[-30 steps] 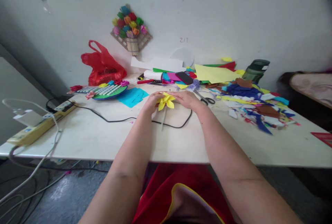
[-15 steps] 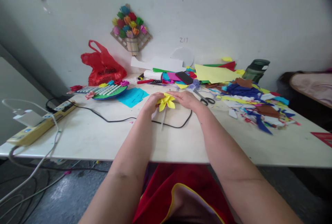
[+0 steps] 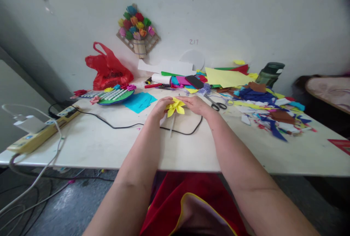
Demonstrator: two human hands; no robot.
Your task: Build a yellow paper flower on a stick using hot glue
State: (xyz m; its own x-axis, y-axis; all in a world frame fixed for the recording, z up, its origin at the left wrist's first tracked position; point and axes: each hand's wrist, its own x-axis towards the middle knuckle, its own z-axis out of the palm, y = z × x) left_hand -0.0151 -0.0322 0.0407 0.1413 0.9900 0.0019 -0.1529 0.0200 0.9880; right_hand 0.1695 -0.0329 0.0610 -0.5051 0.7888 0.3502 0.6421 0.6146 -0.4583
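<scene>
Left hand (image 3: 162, 107): fingers closed on the yellow flower (image 3: 176, 107). Right hand (image 3: 196, 104): fingers at its upper petals; grip and opening cannot be determined. Scissors (image 3: 212, 102) lie near this hand

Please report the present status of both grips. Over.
Left grip, right grip at yellow flower, exact hold unclear. Thin pale stick below flower. Black cable loops close by.

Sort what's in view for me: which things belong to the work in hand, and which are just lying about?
Work in hand:
yellow flower, with the left hand and right hand at it
pale stick below it, probably

Lying about, it seems:
red bag
blue paper
scissors
green bottle
</scene>
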